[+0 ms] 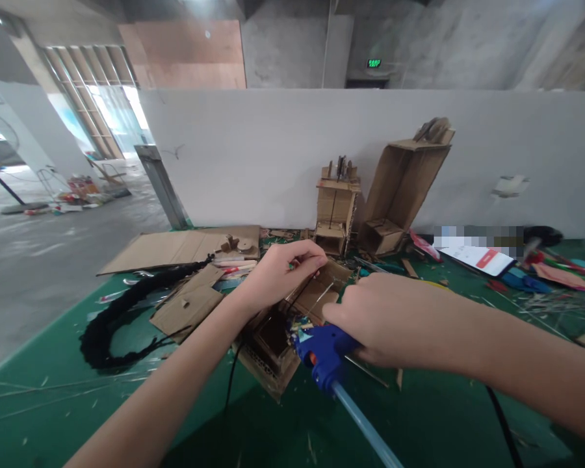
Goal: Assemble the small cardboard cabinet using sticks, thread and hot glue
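Note:
My right hand (377, 315) is wrapped round a blue hot glue gun (322, 348), and a long translucent glue stick (365, 422) juts from its back end toward me. The gun's nozzle end, crusted with bits, is close to a cardboard box (268, 364) lying tilted on the table. Above that box, my left hand (290, 270) has thumb and fingertips pinched together on a thin black cord (299, 296) that runs down toward the cardboard. The left fingertips are partly hidden behind the hand.
Two cardboard structures (336, 208) (407, 188) stand at the back against a white partition (244, 156). A black braided loop (100, 331) and flat cardboard (188, 302) lie left. On the right are a phone (487, 257) and scattered tools on the green table (448, 416).

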Demonstrator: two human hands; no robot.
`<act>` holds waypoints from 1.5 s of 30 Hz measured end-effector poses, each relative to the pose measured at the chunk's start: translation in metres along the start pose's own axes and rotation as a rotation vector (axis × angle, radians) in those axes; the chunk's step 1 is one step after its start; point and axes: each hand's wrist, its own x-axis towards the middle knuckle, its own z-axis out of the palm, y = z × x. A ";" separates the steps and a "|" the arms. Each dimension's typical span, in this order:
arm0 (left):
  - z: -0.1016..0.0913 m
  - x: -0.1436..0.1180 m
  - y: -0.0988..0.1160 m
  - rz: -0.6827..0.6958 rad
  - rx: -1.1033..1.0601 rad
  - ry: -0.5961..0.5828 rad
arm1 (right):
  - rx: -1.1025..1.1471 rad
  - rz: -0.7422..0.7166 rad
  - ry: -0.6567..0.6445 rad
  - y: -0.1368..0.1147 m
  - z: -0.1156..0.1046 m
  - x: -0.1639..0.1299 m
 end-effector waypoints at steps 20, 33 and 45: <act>-0.005 0.004 -0.008 -0.019 -0.113 -0.071 | -0.010 -0.018 -0.208 -0.001 -0.016 0.024; -0.004 0.003 -0.010 -0.085 -0.245 -0.111 | 0.025 -0.011 -0.184 0.000 -0.008 0.027; -0.004 0.004 -0.011 -0.085 -0.213 -0.121 | -0.018 0.042 -0.124 -0.012 -0.002 0.021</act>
